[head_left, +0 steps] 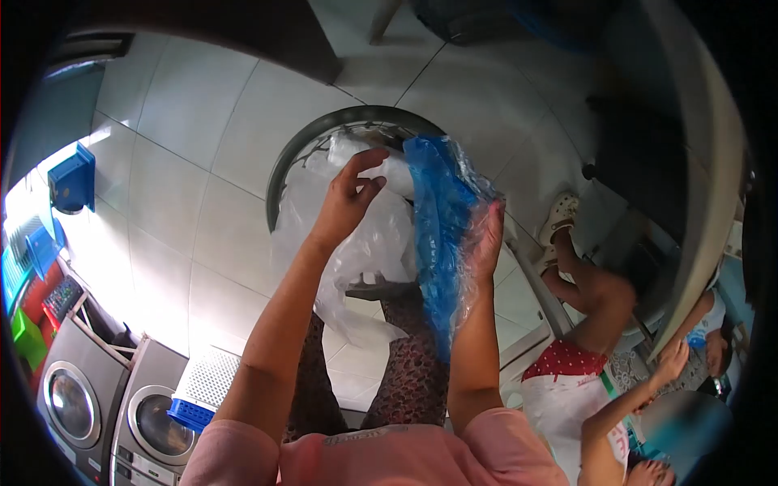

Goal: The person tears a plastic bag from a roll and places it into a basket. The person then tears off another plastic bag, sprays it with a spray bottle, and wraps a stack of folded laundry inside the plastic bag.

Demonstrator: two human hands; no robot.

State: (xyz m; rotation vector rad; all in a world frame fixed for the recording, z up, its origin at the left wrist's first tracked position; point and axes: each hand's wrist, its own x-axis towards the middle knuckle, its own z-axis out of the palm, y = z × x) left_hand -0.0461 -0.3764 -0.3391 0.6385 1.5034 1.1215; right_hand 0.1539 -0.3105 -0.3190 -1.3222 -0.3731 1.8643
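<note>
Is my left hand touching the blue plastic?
Apart. The head view shows white plastic through a gap between the left hand's fingertips and the blue plastic's near edge.

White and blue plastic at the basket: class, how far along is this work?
White plastic lies bunched at the round basket, so that part looks done. In hand: blue plastic, held in the right hand. Left to do, apparently: setting it down. The left hand looks empty. The total remaining cannot be told.

Basket rim (356,112), 1 o'clock: hiding behind blue bag (438,219) | teal patch (689,433), 4 o'clock: blurring | washers (150,381), 8 o'clock: running off-frame
</note>
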